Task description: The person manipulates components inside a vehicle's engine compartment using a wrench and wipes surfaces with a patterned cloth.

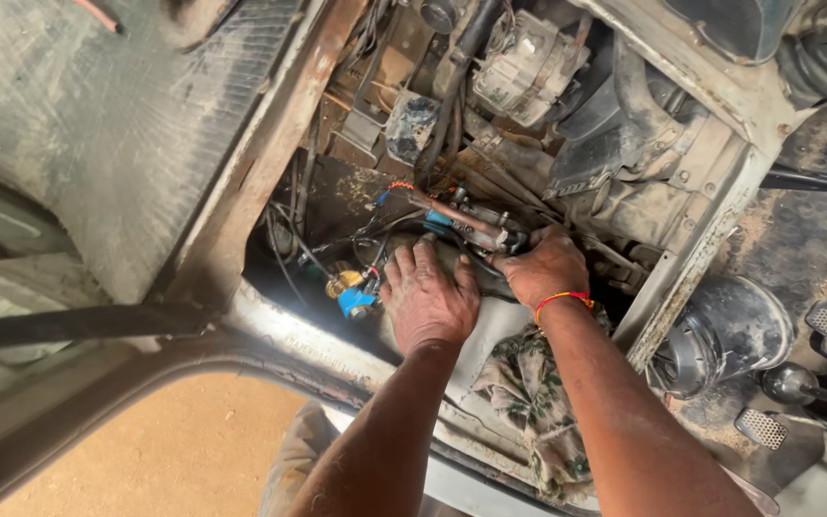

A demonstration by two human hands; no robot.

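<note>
I look down into an open, grimy engine bay. My left hand [428, 297] lies palm down with its fingers spread on a pale part beside black cables. Just left of it sit a brass fitting [344, 281] and a blue connector [356, 302]. My right hand [549, 266], with an orange thread band at the wrist, is closed around a dark part at the end of a reddish metal pipe assembly [459, 216]. What exactly the fingers grip is hidden by the hand.
A patterned rag [528, 388] lies under my right forearm on the sill. An alternator [525, 65] sits at the top. Pedals [796, 383] are at right. A rusty frame rail [270, 144] runs diagonally at left, and sandy ground shows below.
</note>
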